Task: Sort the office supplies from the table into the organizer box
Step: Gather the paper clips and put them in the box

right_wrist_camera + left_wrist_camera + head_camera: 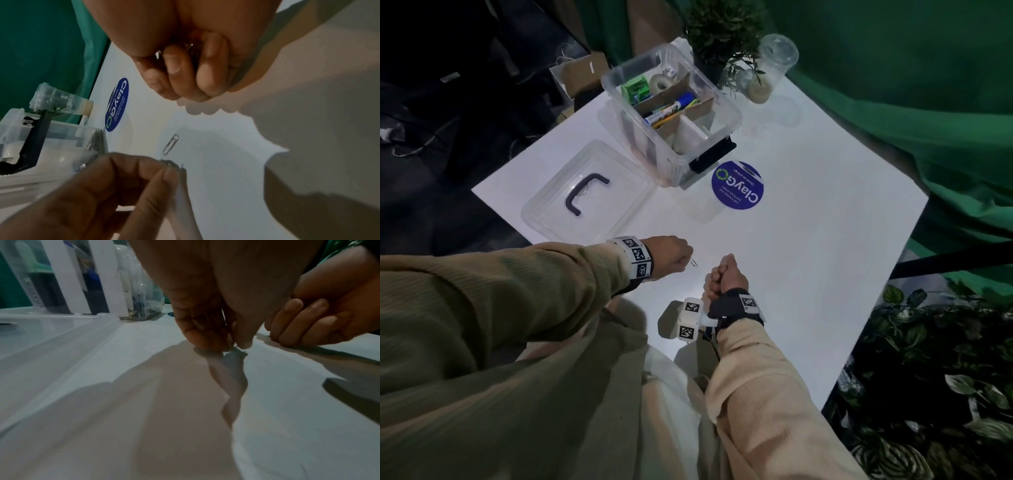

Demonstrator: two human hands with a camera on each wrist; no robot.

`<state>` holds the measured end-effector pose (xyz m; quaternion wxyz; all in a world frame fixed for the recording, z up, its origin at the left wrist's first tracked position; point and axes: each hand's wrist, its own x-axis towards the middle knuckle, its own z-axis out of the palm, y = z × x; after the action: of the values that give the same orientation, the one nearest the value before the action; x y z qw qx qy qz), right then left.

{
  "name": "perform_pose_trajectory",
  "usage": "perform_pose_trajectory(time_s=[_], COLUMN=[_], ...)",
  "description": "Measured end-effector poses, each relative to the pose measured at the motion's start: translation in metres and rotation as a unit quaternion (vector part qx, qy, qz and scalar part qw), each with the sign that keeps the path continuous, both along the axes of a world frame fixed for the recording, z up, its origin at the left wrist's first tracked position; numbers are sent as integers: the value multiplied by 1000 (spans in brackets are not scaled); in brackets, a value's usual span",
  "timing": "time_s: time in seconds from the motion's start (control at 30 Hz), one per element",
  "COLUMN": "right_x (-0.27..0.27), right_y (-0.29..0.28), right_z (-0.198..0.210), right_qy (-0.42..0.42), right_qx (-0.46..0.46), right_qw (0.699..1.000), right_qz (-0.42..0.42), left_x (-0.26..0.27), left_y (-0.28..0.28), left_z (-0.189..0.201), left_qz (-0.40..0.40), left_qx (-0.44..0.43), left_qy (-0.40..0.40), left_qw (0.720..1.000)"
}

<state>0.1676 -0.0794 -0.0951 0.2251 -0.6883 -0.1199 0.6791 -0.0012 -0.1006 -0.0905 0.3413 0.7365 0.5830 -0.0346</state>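
The white table (808,257) is viewed from above and behind the forearms in the head view, facing forward and down. It is skimmed from close and low in both wrist views. The organizer box (671,113) on the table is shared by all three views.

Right hand (185,68) curled fingers (174,65) mostly hide small metal pieces (190,45).

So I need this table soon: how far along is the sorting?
Nearly done. The organizer box already holds markers, tape and a green item. The left hand is pinching a paper clip off the table; the right hand grips more clips. One loose clip remains.
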Motion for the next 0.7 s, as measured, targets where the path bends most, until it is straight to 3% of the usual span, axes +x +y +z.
perform_pose_trajectory(time_s=[0.2, 0.7], right_x=[8, 15], right_y=[-3, -4], right_z=[-5, -5], right_qy=[9, 15], right_qx=[-8, 1], right_qw=[1000, 999], right_qz=[-21, -32], left_x=[6, 16], left_y=[16, 21], left_z=[0, 1], left_qz=[39, 29], left_qx=[-29, -23], left_qy=[-25, 56], left_qw=[998, 998])
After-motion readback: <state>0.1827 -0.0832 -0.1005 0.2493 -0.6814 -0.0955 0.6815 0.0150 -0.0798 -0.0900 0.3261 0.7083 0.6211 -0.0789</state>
